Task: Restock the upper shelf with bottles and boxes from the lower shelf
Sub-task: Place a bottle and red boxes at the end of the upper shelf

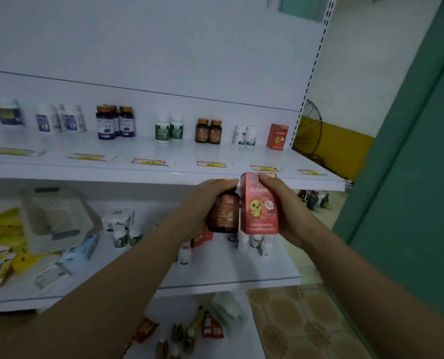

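Your left hand [202, 203] grips a brown bottle [224, 213] round its top. Your right hand [284, 213] clasps a red box [258, 211].

Both are upright, long axes vertical, side by side and seemingly touching. They sit just below the front edge of the upper shelf [112, 174], above the lower shelf [215, 273].

Targets lie up and back:
- The shelved brown pair [208, 132] is slightly left of your bottle.
- The shelved red box [277, 137] is near the shelf's right end, nearer your right hand.

Fingers hide the bottle cap. Label print is blurred and the price tags [211, 164] are unreadable.
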